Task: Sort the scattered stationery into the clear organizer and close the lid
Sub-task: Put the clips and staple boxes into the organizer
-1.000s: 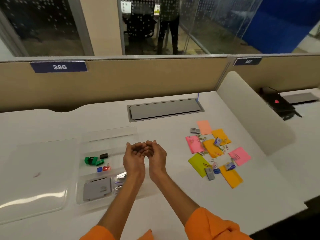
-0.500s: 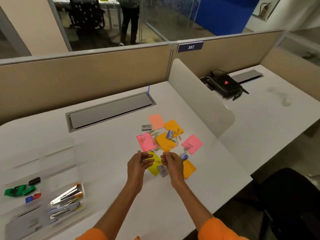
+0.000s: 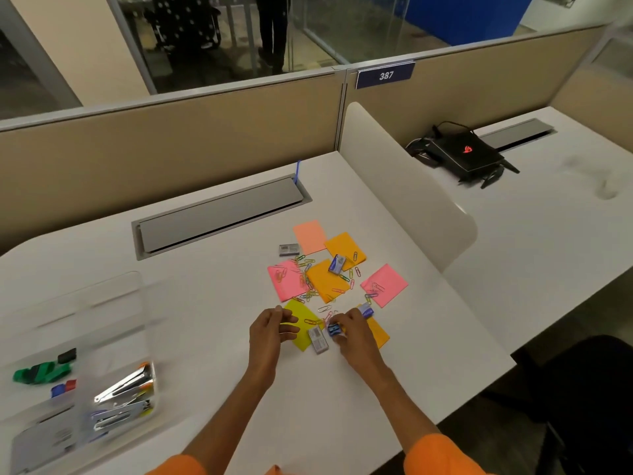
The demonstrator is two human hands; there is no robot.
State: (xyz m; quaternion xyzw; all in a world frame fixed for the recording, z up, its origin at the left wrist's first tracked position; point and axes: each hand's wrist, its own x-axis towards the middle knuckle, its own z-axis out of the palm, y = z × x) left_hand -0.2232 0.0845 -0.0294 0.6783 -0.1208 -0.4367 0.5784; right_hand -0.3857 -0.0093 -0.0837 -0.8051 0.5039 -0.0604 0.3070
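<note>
Presently, worktop [image 3: 212, 303] contents: sticky notes [image 3: 327, 281], paper clips [image 3: 310, 269] and staple boxes [image 3: 318, 340] scattered toward the right edge. Right hand [image 3: 352, 332] — fingers pinched on a small blue sharpener [image 3: 333, 329] at the pile's near side. Left hand [image 3: 269, 329] — fingers loosely curled, holding nothing, over the yellow note [image 3: 301, 329]. Clear organizer [image 3: 78, 358] — near left corner, lid open, holding staplers [image 3: 126, 389] and binder clips [image 3: 39, 371].

Desk [image 3: 212, 303]: smooth matt white. Sticky notes [image 3: 384, 284]: matt paper. Organizer [image 3: 113, 303]: clear plastic. Staplers [image 3: 125, 385]: shiny metal.
</note>
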